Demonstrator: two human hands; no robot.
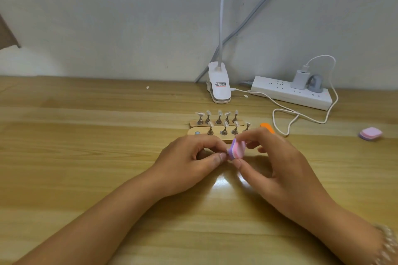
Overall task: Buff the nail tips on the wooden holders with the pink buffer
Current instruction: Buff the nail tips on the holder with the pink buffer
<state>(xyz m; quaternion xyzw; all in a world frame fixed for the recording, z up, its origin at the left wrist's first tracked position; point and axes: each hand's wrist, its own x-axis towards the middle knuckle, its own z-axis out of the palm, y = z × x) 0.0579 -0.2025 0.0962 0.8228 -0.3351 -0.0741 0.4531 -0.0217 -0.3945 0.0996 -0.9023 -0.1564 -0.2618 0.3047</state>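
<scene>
Centre of frame: the pink buffer (237, 149), a small block layered in pink and purple, is held clear of the table (86, 135), just in front of the wooden holders (192, 131). It is pinched by the right hand (271, 157) between the thumb below and the fingertips above. The thumb and forefinger of the left hand (189, 157) are closed on the block's left edge; whether a nail tip is also nipped between them is hidden and cannot be told.

Two holders are noted, one behind the other. The nail tips (219, 112) stand upright on small metal stands, five in the rear row and four in the front. A bare spot is seen at the front holder's left end, so one stand is judged to be off the strip, possibly in the left hand.

Step in hand, as judged: buffing a single tip close to the holders.

Recommendations:
- The tip should be steadied firmly — it is small and would slip easily.
- Short, light strokes are advised, with the block's flat face kept square to the tip.
- The knuckles should be kept off the front row, which stands just behind them.

Right of the holders: an orange nail file (268, 128). Far right: a second buffer block (370, 133).
</scene>
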